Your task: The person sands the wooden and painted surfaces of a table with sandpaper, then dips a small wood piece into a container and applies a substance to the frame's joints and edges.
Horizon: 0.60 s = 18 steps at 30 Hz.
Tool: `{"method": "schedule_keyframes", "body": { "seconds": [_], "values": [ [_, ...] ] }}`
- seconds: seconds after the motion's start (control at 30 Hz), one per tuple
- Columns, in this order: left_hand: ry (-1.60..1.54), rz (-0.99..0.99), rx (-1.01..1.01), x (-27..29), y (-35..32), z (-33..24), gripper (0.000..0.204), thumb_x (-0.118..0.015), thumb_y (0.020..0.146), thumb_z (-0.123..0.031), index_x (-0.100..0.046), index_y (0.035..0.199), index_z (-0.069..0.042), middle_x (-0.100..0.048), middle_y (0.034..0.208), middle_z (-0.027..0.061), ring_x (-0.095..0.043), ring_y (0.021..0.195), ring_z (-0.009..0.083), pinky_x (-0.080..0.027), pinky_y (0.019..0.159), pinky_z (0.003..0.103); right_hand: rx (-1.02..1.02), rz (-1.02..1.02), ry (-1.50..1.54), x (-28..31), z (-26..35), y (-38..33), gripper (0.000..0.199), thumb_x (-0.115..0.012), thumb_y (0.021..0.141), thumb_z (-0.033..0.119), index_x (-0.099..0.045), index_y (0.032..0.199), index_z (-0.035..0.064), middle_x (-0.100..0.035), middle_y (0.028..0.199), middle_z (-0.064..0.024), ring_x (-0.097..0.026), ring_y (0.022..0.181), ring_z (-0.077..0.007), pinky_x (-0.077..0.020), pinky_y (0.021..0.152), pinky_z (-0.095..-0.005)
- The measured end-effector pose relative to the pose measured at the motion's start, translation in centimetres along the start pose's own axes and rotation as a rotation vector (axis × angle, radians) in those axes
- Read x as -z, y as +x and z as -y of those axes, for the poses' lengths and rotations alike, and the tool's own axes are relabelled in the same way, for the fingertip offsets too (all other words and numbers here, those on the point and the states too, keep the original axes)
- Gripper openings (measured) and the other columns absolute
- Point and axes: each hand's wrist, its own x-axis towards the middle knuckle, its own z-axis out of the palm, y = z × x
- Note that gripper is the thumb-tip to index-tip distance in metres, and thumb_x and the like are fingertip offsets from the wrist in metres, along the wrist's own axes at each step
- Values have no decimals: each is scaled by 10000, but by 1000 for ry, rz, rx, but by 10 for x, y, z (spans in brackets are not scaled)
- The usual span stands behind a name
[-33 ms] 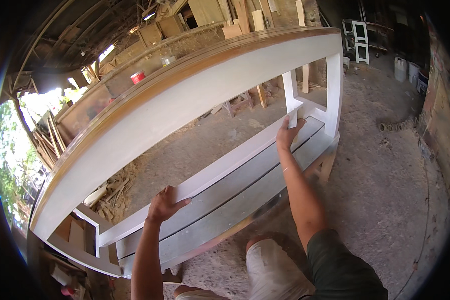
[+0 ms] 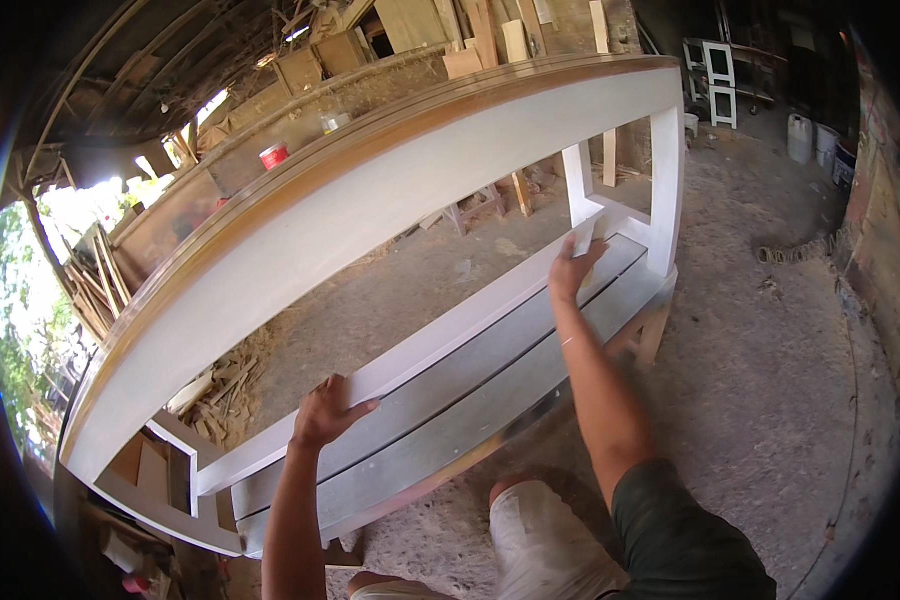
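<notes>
Two bare hands at work on one long white frame. The frame stands straight in front of the person, running from lower left to upper right: brown wooden top [image 2: 390,130], deep white apron [image 2: 370,210], pair of white legs [image 2: 662,190] at the right end.

Left hand [image 2: 325,412]: on the white lower rail [image 2: 450,335], toward its left part. Fingers curled over the far edge, thumb out to the right on the near side; grip narrow, fingertips hidden, pressure cannot be told.

Right hand [image 2: 570,272]: near the right end of the same rail, pinched on a small pale flat piece [image 2: 584,236]. Piece upright between thumb and fingers; material too small to tell.

Grey boards [image 2: 440,390] along the near side of the rail, a dark gap between them. Cannot tell whether they belong to the frame or to a bench under it.

Beyond the frame: red tin [image 2: 274,155] behind the top, left of centre; heap of wood offcuts [image 2: 225,395] on the ground at left. Far right: pale containers [image 2: 800,138], then a wire coil [image 2: 800,250] on the dusty floor [image 2: 750,380].
</notes>
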Motion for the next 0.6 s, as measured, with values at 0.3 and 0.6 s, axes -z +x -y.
{"method": "schedule_keyframes", "body": {
  "seconds": [0.3, 0.6],
  "values": [
    [14, -33, -127, -16, -1, 34, 616, -848, 786, -501, -587, 1007, 11, -687, 926, 233, -682, 886, 412, -531, 788, 483, -35, 135, 46, -8, 11, -59, 868, -563, 963, 137, 3, 1562, -136, 47, 1643, -361, 63, 1552, -458, 8, 1265, -514],
    [-14, 56, 14, 6, 11, -30, 726, -826, 736, -627, -590, 974, 17, -706, 893, 228, -711, 856, 394, -555, 770, 465, -143, 135, 229, 7, -11, -17, 866, -566, 969, 74, 36, 1559, -127, 45, 1658, -327, 29, 1565, -405, -18, 1279, -436]
  ]
}}
